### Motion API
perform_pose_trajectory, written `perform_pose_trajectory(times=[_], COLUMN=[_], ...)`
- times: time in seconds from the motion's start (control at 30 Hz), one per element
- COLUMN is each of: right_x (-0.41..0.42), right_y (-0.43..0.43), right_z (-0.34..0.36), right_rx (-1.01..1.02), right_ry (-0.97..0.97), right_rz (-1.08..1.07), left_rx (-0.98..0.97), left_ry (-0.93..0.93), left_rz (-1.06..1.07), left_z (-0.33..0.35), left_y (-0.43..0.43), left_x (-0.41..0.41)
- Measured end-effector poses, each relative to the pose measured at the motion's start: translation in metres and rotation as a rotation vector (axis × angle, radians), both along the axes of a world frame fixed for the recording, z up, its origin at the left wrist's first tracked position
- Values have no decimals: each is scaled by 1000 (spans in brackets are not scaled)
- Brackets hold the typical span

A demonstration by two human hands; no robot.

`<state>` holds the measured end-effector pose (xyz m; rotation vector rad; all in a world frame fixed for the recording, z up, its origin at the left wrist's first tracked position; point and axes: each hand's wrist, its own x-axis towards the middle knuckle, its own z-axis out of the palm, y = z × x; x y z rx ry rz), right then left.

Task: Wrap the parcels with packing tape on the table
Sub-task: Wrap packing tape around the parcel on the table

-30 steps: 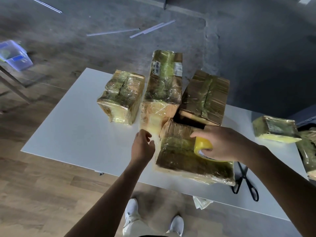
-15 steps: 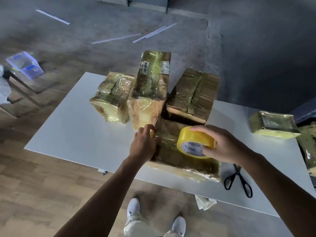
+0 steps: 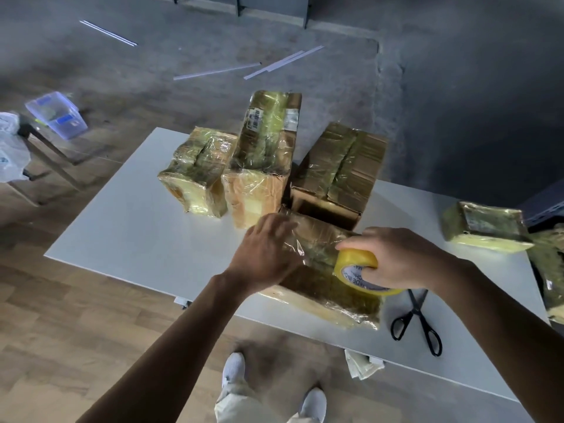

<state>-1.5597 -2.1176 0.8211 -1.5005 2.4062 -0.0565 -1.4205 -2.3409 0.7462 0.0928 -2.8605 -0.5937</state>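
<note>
A cardboard parcel [image 3: 323, 288] covered in shiny tape lies at the near edge of the white table [image 3: 137, 236]. My left hand [image 3: 265, 257] lies flat on its left end, fingers spread over the tape. My right hand [image 3: 396, 257] grips a yellow roll of packing tape [image 3: 354, 267] and holds it on the parcel's top right. Three other taped parcels stand behind: a small one [image 3: 198, 172], a tall one [image 3: 262, 154] and a brown box [image 3: 338, 172].
Black scissors [image 3: 416, 319] lie on the table right of the parcel. More wrapped parcels [image 3: 485, 230] sit at the right end. A clear plastic bin [image 3: 56, 117] and white strips lie on the floor. My feet [image 3: 235, 370] stand below the table edge.
My left hand has moved from the parcel's left edge onto its top and flattened there. My right hand has carried the tape roll right and down along the parcel.
</note>
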Motion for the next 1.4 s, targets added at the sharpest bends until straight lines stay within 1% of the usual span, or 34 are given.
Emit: perform_pose_trajectory(times=[0.07,0.1,0.17,0.33,0.4,0.47,0.53,0.7,0.77,0.83,0.93,1.03,1.13,1.2,1.4], right_x=[0,1,3,-1,-1,0,3,8,8,7,3,4,11,12,11], right_y=[0,0,3,11,16,24,34,40,32,22,13,8,-6,-13,-17], right_z=[1,2,2,-3,-4,-5,-8,-8,-3,5,16,17,13,10,8], right_rx=[7,6,6,-53,-127,-245,-327,-347,-331,-294,-108,27,151,184,193], right_ry=[-18,-30,-54,-147,-216,-286,-310,-389,-352,-258,-124,-154,-105,-81,-71], right_rz=[-7,-7,-4,-66,-110,-170,-214,-205,-180,-147,-109,-143,-130,-118,-123], left_rx=[-99,-160,-225,-281,-268,-242,-217,-203,-200,-194,-175,-144,-102,-96,-172], left_ry=[-179,-268,-358,-361,-348,-325,-305,-301,-305,-299,-281,-258,-225,-215,-206], left_rz=[-253,-318,-363,-333,-307,-297,-288,-273,-269,-259,-250,-253,-243,-239,-285], left_z=[2,1,-3,-9,-9,-7,-6,-2,-2,-2,-3,-3,-4,-5,-2], left_y=[6,9,10,8,9,9,10,12,12,12,12,12,12,11,10], left_x=[-4,-7,-15,-22,-19,-18,-16,-15,-15,-14,-12,-11,-9,-8,-8])
